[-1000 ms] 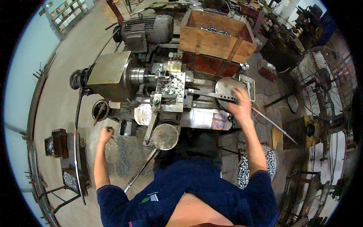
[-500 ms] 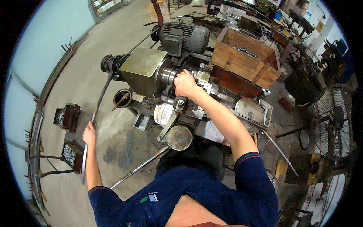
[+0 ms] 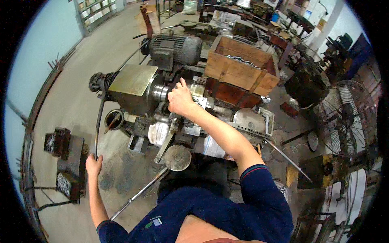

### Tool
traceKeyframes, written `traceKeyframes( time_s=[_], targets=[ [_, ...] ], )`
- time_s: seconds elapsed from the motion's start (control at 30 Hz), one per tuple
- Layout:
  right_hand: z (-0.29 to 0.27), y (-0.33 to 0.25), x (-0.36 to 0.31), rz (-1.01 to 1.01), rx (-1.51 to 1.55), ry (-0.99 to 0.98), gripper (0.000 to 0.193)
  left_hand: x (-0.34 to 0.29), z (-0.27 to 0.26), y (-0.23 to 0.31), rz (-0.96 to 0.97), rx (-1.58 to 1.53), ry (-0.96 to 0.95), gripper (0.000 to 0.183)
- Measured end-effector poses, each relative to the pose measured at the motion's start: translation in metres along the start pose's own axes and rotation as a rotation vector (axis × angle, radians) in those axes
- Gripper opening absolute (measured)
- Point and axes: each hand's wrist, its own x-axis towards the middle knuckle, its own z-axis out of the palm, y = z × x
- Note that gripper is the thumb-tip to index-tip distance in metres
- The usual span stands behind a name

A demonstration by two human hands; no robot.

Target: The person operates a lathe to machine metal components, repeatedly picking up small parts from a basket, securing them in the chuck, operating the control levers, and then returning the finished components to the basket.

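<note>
My left hand (image 3: 94,165), out to the left, is closed round the lower end of a long metal rod (image 3: 99,125). The rod runs up from it to the left end of a small lathe (image 3: 131,84). Beside the shiny spindle nose (image 3: 161,93) is my right hand (image 3: 180,98), its fingers curled and one fingertip raised. Whatever lies under those fingers is hidden. Just below the right hand, a lever arm (image 3: 165,142) slants down towards a round metal disc (image 3: 178,157).
An electric motor (image 3: 175,49) sits behind the lathe, next to a wooden crate (image 3: 233,75) holding metal pieces. A pot (image 3: 114,119) stands left of the bed. Bins of small parts (image 3: 68,187) are at far left, a large caged fan (image 3: 344,117) at right.
The rod stuck out well below my left hand before; now it ends about at the hand. My right hand has shifted slightly, one finger lifting. The whole view has turned a little.
</note>
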Motion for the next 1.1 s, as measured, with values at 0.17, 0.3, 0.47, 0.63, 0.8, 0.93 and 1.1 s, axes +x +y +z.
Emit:
traceKeyframes(
  time_s=[0.17,0.3,0.47,0.63,0.8,0.93,1.1],
  targets=[
    [-0.019,0.089,-0.041,0.005,0.366,0.543,0.021,0.032,-0.013,0.018,0.103,-0.301,-0.208,0.025],
    [-0.04,0.173,-0.054,0.343,0.157,0.501,0.037,0.073,0.015,0.01,-0.047,-0.72,-0.413,0.023],
    [-0.022,0.164,-0.094,0.254,0.292,0.629,0.057,0.073,0.017,0.0,0.074,-0.785,-0.344,0.026],
    [0.024,0.141,-0.194,0.383,0.505,0.563,0.055,0.067,0.018,0.006,0.073,-0.782,-0.276,0.029],
    [0.084,0.133,-0.362,1.061,0.543,0.573,0.04,0.065,0.023,0.007,0.022,-0.863,-0.273,0.026],
    [0.137,0.087,-0.499,1.538,0.305,0.297,0.034,0.063,0.021,0.005,-0.011,-0.876,-0.293,0.022],
    [0.22,0.012,-0.613,1.958,0.311,-0.374,0.036,0.062,0.013,0.016,-0.005,-0.889,-0.305,0.024]
  ],
)
